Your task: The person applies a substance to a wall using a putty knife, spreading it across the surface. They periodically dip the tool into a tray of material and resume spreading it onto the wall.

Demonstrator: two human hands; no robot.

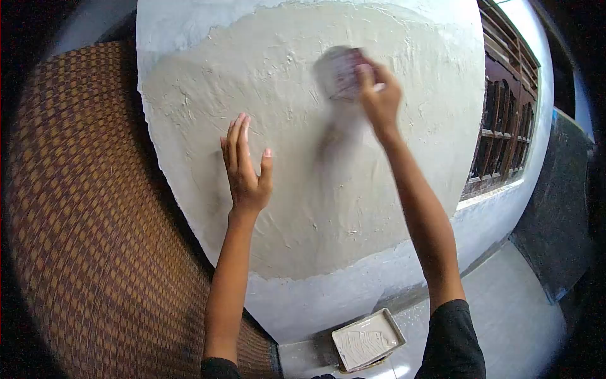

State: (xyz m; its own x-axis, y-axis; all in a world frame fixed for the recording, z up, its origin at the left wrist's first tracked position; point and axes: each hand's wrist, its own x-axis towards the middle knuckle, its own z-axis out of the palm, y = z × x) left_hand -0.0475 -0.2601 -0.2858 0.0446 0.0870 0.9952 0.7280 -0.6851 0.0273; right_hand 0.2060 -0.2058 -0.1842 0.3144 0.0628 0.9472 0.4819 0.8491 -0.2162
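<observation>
My right hand (pixel 381 95) is closed on a flat scraper (pixel 344 74), dark reddish with pale smears and blurred by motion. It is held against the upper part of the wall (pixel 303 158), over a broad patch of beige filler with rough ridges and streaks. Lower and to the left, my left hand (pixel 246 167) is raised at the wall with its fingers stretched upward and the thumb apart, holding nothing. A shadow of my right arm and the scraper falls on the filler below them.
A tray (pixel 401 338) of creamy filler sits on the tiled floor (pixel 505 297) at the wall's foot. A woven brown screen (pixel 107 208) stands along the left. To the right are a barred wooden window (pixel 502 120) and a dark leaning board (pixel 555 202).
</observation>
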